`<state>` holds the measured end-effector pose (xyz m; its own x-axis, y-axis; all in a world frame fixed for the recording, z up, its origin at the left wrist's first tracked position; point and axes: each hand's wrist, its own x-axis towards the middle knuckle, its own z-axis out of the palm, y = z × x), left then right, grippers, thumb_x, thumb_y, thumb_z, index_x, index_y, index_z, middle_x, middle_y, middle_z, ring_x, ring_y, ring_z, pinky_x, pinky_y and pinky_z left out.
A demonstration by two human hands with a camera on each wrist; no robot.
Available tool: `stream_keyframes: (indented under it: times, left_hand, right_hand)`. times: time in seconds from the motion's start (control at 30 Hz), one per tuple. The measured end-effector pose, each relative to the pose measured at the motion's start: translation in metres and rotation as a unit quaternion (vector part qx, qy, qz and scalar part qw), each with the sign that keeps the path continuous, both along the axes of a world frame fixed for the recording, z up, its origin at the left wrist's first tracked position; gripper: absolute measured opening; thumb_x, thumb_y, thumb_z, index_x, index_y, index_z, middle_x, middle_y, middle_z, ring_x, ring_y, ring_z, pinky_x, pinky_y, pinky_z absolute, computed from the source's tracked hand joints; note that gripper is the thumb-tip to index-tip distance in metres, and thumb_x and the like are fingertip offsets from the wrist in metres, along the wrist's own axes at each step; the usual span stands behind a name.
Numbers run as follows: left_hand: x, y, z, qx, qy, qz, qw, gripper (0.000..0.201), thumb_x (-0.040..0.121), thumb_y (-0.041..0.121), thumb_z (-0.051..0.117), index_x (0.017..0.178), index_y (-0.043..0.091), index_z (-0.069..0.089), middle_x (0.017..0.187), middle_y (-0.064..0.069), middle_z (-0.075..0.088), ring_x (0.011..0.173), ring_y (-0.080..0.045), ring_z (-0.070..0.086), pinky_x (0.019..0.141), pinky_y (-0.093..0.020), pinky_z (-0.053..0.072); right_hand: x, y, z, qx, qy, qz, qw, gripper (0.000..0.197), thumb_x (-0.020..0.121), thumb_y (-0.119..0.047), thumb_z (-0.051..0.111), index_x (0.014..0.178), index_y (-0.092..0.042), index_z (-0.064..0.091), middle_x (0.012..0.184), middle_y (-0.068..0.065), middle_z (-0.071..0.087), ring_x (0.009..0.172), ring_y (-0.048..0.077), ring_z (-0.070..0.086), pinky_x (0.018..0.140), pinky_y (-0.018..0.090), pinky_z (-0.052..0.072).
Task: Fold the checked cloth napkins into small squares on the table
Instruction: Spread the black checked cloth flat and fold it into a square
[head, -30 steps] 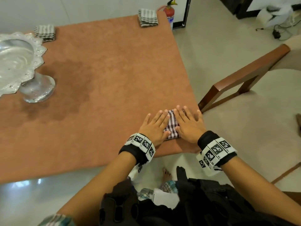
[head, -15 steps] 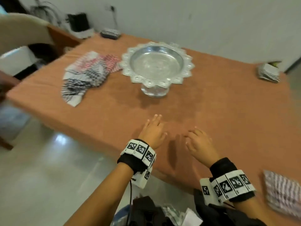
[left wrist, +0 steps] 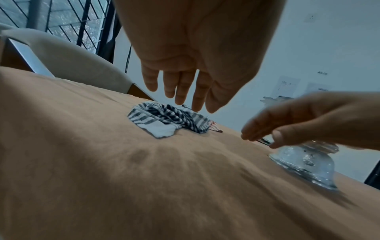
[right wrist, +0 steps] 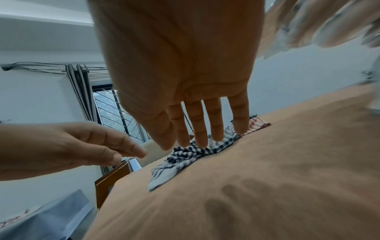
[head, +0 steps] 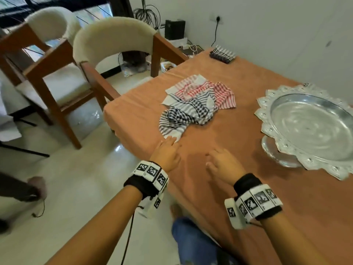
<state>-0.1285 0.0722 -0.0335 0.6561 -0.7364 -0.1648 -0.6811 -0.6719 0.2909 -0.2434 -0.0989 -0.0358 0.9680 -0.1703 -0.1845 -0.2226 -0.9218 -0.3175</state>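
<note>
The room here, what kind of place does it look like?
Probably a dining room in a home: a table under an orange cloth, cushioned wooden chairs drawn up to it, an ornate silver pedestal dish, and loose checked napkins lying on the cloth.

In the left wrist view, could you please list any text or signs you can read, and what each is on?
Small dark label on the white wall: blurred, not legible.
Two paper sheets on that wall: drawings only, print too small to read.
Wrist bands: black-and-white marker patterns, no words.
</note>
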Motion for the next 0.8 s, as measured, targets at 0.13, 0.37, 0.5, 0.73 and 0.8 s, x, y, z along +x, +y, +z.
stream_keyframes:
  times: [0.13, 0.37, 0.5, 0.73, 0.8]
  left_hand:
    - [0.049, -0.019, -0.005, -0.030, -0.020, -0.037, 0.999, 0.040, 0.092, 0.017, 0.047, 0.131, 0.007, 0.048, 0.143, -0.011, 0.040, 0.135, -0.026, 0.034, 0.108, -0.038, 0.030]
    - [0.121, -0.039, 0.000, -0.024, -0.008, -0.115, 0.993, 0.040, 0.078, 0.001, 0.059, 0.118, -0.001, 0.059, 0.127, -0.022, 0.056, 0.123, -0.039, 0.049, 0.101, -0.052, 0.042]
    - [0.153, -0.048, 0.007, -0.087, -0.014, -0.088, 0.992, 0.056, 0.084, 0.006, 0.059, 0.137, 0.002, 0.040, 0.144, -0.018, 0.039, 0.138, -0.034, 0.031, 0.113, -0.043, 0.024]
    - [0.191, -0.074, 0.015, -0.214, -0.024, -0.163, 0.963, 0.038, 0.055, -0.008, 0.057, 0.091, 0.001, 0.066, 0.091, -0.018, 0.067, 0.089, -0.034, 0.062, 0.078, -0.031, 0.039]
    - [0.202, -0.074, 0.029, -0.254, 0.000, -0.164, 0.953, 0.033, 0.057, -0.007, 0.044, 0.081, -0.002, 0.066, 0.078, -0.019, 0.067, 0.076, -0.036, 0.065, 0.068, -0.030, 0.035]
  right_hand:
    - [0.084, -0.022, -0.005, -0.045, -0.024, -0.039, 0.998, 0.041, 0.090, -0.019, 0.051, 0.130, -0.013, 0.045, 0.127, 0.011, 0.051, 0.116, 0.031, 0.046, 0.090, 0.043, 0.045]
    - [0.178, -0.041, -0.015, -0.095, 0.071, -0.138, 0.983, 0.034, 0.092, -0.018, 0.053, 0.126, -0.020, 0.054, 0.147, 0.008, 0.033, 0.139, 0.032, 0.021, 0.108, 0.055, 0.025]
    - [0.180, -0.023, -0.005, -0.058, -0.093, -0.114, 0.987, 0.033, 0.093, -0.033, 0.039, 0.106, -0.016, 0.065, 0.117, 0.004, 0.064, 0.129, 0.027, 0.040, 0.108, 0.053, 0.016]
    - [0.156, 0.001, 0.041, -0.067, -0.260, -0.078, 0.960, 0.028, 0.088, -0.032, 0.041, 0.072, -0.014, 0.056, 0.069, 0.001, 0.059, 0.087, 0.017, 0.055, 0.103, 0.041, 0.027]
    - [0.140, 0.005, 0.055, -0.058, -0.277, -0.101, 0.954, 0.031, 0.089, -0.033, 0.044, 0.069, -0.012, 0.051, 0.060, 0.001, 0.050, 0.063, 0.020, 0.049, 0.070, 0.027, 0.038]
